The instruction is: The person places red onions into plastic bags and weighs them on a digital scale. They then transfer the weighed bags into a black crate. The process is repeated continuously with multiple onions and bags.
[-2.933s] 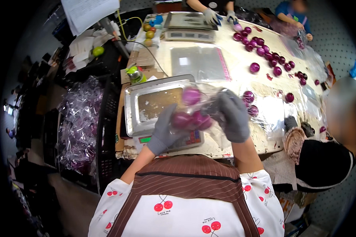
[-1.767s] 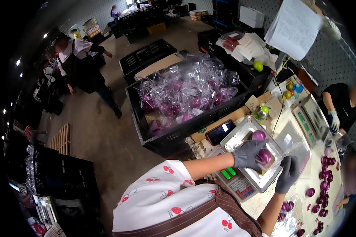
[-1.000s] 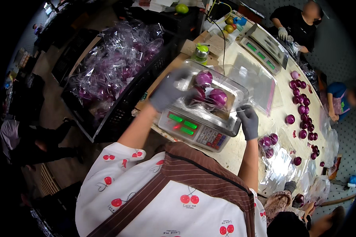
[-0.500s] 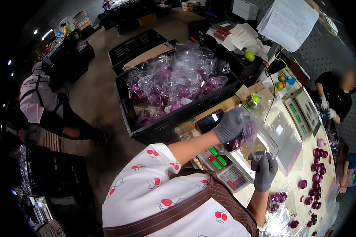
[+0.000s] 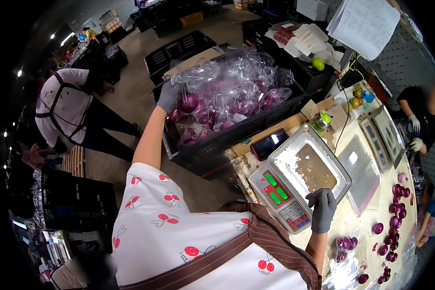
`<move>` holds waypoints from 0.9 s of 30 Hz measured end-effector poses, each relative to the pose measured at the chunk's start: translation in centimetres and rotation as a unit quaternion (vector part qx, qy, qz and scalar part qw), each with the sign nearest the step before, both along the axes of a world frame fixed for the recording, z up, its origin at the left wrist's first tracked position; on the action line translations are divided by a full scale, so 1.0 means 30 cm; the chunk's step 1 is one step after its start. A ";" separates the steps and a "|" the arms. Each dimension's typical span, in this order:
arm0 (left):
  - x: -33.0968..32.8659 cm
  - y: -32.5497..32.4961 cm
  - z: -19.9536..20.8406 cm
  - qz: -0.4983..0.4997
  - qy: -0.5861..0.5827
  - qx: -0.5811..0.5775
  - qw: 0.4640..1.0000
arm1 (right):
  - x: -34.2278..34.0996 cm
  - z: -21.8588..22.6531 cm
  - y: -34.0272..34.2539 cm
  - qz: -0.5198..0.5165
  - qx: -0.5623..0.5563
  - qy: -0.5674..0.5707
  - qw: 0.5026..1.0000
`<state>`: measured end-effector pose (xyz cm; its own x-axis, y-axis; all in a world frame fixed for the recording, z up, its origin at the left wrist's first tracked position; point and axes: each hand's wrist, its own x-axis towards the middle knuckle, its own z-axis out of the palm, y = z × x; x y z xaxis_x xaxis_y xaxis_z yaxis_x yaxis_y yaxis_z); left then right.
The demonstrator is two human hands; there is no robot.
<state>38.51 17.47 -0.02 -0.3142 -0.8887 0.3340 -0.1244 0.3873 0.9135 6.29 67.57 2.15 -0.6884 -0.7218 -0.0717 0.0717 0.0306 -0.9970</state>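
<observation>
My left hand (image 5: pixel 168 96), in a grey glove, reaches to the left end of a black crate (image 5: pixel 198 163). Its fingers are closed on a clear bag of red onions (image 5: pixel 188 102), above other bagged onions (image 5: pixel 237 106) heaped in the crate. My right hand (image 5: pixel 323 209), gloved in grey too, is at the near edge of the scale's metal tray (image 5: pixel 340 169). Its fingers are curled in, with nothing visible in them. Brownish bits lie in the tray, which holds no bag. Green displays glow on the scale (image 5: pixel 278 193).
A phone (image 5: pixel 269 144) lies beside the scale. Loose red onions (image 5: pixel 395 222) and a bag of onions (image 5: pixel 343 245) lie on the table at right. Clear bags (image 5: pixel 367 174) are stacked past the tray. One person (image 5: pixel 65 104) stands at left, another (image 5: pixel 420 116) at right.
My left hand has carried the bag of onions from over the scale tray leftward to the crate. My right hand has let go of the bag and stays by the tray.
</observation>
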 end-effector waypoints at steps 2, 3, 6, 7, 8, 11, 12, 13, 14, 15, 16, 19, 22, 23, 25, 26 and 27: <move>0.066 -0.060 -0.106 0.022 0.025 0.082 0.996 | -0.001 -0.020 -0.010 0.008 -0.014 -0.013 1.000; 0.102 -0.107 -0.181 0.046 0.063 0.102 0.992 | 0.000 -0.026 -0.015 0.013 -0.020 -0.020 1.000; 0.123 -0.198 -0.302 0.170 -0.095 0.126 0.973 | 0.010 -0.012 -0.045 0.015 0.002 -0.024 1.000; 0.127 -0.239 -0.312 0.242 -0.081 0.197 0.947 | 0.007 -0.008 -0.046 0.018 0.008 -0.031 0.999; 0.131 -0.261 -0.335 0.229 -0.031 0.215 0.949 | 0.004 -0.006 -0.044 0.021 0.014 -0.037 0.999; 0.001 -0.231 -0.292 0.168 0.112 0.274 0.940 | -0.008 -0.028 -0.027 -0.003 0.030 -0.049 0.998; 0.014 -0.235 -0.307 0.152 0.191 0.254 0.936 | -0.010 -0.035 -0.025 -0.003 0.031 -0.055 0.998; 0.023 -0.247 -0.336 0.133 0.267 0.232 0.926 | -0.009 -0.037 -0.028 -0.006 0.030 -0.059 0.998; 0.040 -0.262 -0.359 0.113 0.342 0.208 0.910 | -0.007 -0.037 -0.031 -0.007 0.028 -0.064 0.998; 0.006 -0.242 -0.355 0.141 0.412 0.216 0.874 | -0.005 -0.039 -0.032 -0.019 0.030 -0.066 0.997; 0.005 -0.229 -0.358 0.119 0.440 0.211 0.865 | -0.004 -0.041 -0.034 -0.016 0.047 -0.037 0.998; 0.035 -0.174 -0.341 0.223 0.047 0.192 0.955 | -0.014 -0.077 -0.014 -0.006 0.080 0.043 0.996; -0.050 -0.056 -0.241 0.345 -0.356 0.109 0.861 | -0.009 -0.098 -0.008 -0.037 0.070 0.005 0.997; -0.059 0.041 -0.165 0.358 -0.324 0.020 0.875 | -0.006 -0.090 -0.010 -0.036 0.048 0.000 0.998; -0.032 0.223 -0.073 0.320 -0.422 -0.073 0.845 | 0.001 -0.098 -0.002 -0.037 0.039 0.009 0.999; -0.020 0.294 -0.038 0.266 -0.545 -0.080 0.791 | 0.005 -0.102 0.000 -0.047 0.050 0.005 0.998; -0.013 0.335 -0.030 0.137 -0.666 -0.021 0.733 | 0.008 -0.117 0.014 -0.055 0.038 -0.013 0.998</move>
<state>38.13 27.52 -0.90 -0.1978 -0.9772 -0.0778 -0.9734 0.2051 -0.1018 6.54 67.99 -1.34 -0.7600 -0.6342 -0.1423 0.1041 0.0973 -0.9898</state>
